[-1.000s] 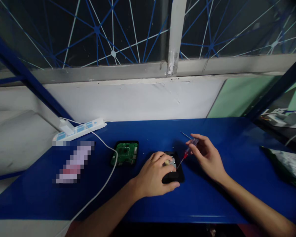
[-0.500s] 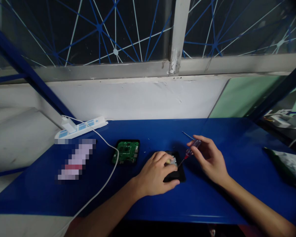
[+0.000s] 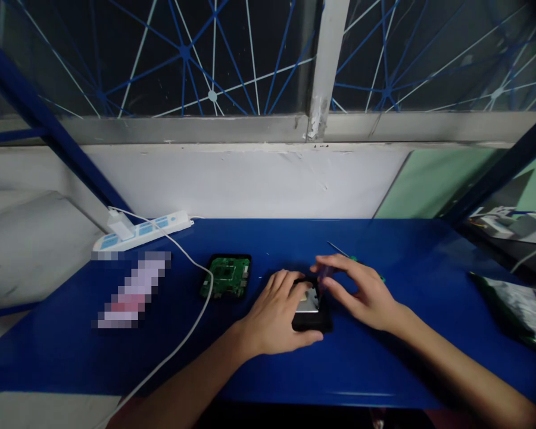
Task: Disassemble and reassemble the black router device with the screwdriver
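My left hand [image 3: 274,313] lies over a small black case [image 3: 311,323], its thumb at the near side and its fingers bent over the left and far part, gripping it on the table. Inside the case a silvery metal plate [image 3: 308,305] shows between the fingers. My right hand [image 3: 364,292] pinches a screwdriver [image 3: 326,274] with a purplish, see-through handle. It stands nearly upright over the case's right side; its tip is too blurred to make out. Behind the right hand lies a second thin screwdriver [image 3: 338,248], its green handle partly hidden.
A green circuit board [image 3: 227,275] in a black shell sits to the left on the blue table [image 3: 259,375]. A white cable [image 3: 178,345] runs past it from a power strip [image 3: 147,232]. A pixelated pinkish item [image 3: 136,289] lies further left, a silvery bag [image 3: 518,310] far right.
My right hand has moved left, bringing the screwdriver from a slant to nearly upright over the case. The left hand's fingers have shifted slightly, showing more of the metal plate.
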A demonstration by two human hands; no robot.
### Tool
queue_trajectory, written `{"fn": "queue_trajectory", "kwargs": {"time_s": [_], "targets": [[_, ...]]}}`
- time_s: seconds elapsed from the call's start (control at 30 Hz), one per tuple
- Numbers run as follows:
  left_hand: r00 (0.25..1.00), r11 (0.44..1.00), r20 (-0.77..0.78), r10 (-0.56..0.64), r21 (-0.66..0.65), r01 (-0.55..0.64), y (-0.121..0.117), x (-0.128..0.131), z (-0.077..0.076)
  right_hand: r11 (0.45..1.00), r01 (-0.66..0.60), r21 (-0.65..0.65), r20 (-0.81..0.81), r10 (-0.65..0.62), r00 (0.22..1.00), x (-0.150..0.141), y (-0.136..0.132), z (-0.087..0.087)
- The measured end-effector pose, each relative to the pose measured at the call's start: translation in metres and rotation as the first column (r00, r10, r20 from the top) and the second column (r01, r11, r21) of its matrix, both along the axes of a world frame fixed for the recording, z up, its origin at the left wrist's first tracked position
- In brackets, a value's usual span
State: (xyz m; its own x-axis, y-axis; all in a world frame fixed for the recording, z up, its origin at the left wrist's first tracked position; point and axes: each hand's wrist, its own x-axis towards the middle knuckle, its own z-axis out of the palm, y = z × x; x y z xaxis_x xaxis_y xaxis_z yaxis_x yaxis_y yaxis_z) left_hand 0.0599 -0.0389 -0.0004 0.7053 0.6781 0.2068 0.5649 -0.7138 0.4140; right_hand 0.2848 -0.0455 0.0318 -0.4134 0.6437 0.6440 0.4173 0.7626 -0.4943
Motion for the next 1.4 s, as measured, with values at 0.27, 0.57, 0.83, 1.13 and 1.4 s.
{"fn": "queue_trajectory", "kwargs": {"time_s": [0.27,0.57,0.83,1.13,1.4], "targets": [[0.996,0.999,-0.088,-0.016,-0.033,0.013,0.008,-0.016,0.0,0.99,0.013,0.141,-0.064,-0.004,0.998,-0.014,-0.008,-0.009],[0.998,0.999,-0.054,-0.009,-0.048,0.006,0.009,-0.014,-0.004,0.98,0.092,0.175,-0.111,-0.073,0.991,-0.008,-0.01,-0.019],[1.0,0.999,-0.021,-0.005,-0.048,0.004,0.008,-0.013,-0.004,0.985,0.158,0.072,-0.125,-0.148,0.981,-0.01,-0.011,-0.023],[0.999,0.999,-0.037,0.016,-0.043,-0.018,0.007,-0.01,-0.005,0.988,0.149,0.045,-0.13,-0.142,0.981,-0.007,-0.013,-0.022],[0.999,0.999,-0.035,0.009,-0.043,-0.01,0.009,-0.01,-0.008,0.972,0.191,0.137,-0.163,-0.168,0.972,-0.012,-0.008,-0.025]]}}
